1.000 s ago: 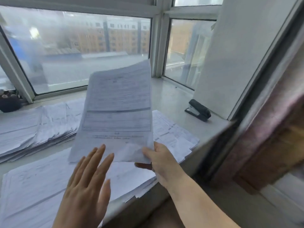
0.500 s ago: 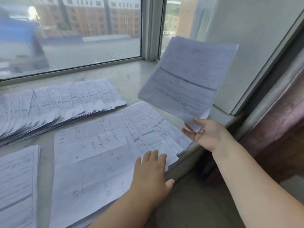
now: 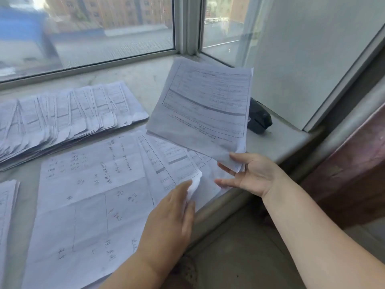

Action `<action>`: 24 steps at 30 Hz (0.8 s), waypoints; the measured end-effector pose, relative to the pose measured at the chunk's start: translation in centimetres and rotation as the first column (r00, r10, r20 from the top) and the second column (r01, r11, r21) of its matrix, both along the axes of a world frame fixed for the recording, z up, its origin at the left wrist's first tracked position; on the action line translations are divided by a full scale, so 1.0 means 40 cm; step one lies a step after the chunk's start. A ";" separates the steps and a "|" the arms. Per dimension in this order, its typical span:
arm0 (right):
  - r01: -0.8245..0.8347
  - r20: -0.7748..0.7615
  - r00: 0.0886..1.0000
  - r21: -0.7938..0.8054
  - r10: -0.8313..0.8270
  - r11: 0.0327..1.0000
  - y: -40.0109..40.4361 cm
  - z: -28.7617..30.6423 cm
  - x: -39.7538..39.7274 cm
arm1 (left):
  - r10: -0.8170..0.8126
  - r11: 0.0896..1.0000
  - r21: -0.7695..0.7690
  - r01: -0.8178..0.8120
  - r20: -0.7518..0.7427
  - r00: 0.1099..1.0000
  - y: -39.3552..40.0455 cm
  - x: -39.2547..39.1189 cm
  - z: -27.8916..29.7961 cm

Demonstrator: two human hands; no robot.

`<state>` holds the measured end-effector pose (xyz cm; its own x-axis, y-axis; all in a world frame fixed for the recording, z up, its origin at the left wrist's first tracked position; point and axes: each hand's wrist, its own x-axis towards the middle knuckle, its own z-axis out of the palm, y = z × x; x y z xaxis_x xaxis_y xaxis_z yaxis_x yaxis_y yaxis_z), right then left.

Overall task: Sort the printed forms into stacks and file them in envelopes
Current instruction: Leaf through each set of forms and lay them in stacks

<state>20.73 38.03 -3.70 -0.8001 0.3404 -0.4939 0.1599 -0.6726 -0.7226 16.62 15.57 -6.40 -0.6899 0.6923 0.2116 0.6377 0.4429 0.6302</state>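
Observation:
My right hand (image 3: 253,174) pinches the lower corner of a thin bundle of printed forms (image 3: 205,109), held tilted in the air above the sill. My left hand (image 3: 171,222) rests on the near stack of forms (image 3: 91,197), whose top sheet carries handwriting; its fingers lift the curled corner of a sheet at the stack's right edge. A fanned stack of forms (image 3: 68,115) lies further back on the left. A third stack (image 3: 6,215) shows at the left edge, cut off by the frame.
A black stapler (image 3: 259,118) sits on the stone window sill (image 3: 145,74) behind the held bundle, partly hidden by it. Window glass and frames close the back; a white panel stands at the right. The sill's front edge runs diagonally under my hands.
The held bundle has come down and left, closer to the near stack. My left hand has slid to the stack's right edge and lifted a sheet corner.

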 end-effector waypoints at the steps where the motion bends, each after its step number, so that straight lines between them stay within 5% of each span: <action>1: -0.016 0.005 1.000 -0.006 0.016 1.000 -0.005 0.000 -0.004 | 0.021 1.000 0.015 -0.021 0.021 1.000 0.000 0.001 0.000; 11: -0.190 -0.184 0.969 -0.114 0.167 0.975 -0.075 0.013 -0.061 | 0.116 0.985 -0.130 -0.114 0.007 0.993 0.042 -0.007 0.004; 15: -0.142 -0.153 0.979 -0.050 0.132 0.989 -0.087 0.033 -0.058 | 0.170 0.985 -0.033 -0.170 0.010 0.985 0.031 -0.006 0.017; 17: 0.006 -0.083 0.997 0.039 -0.002 0.999 -0.077 0.050 -0.042 | 0.268 0.948 0.126 -0.293 0.183 0.946 0.014 -0.006 0.015; 20: 0.144 0.059 0.982 0.376 -0.179 0.915 -0.030 0.084 0.006 | 0.385 0.763 0.351 -0.543 0.427 0.818 -0.012 0.002 0.007; 24: -0.137 0.243 0.969 0.644 -0.032 0.753 0.041 0.159 0.082 | 0.338 0.623 0.500 -0.602 0.522 0.783 -0.045 0.000 0.013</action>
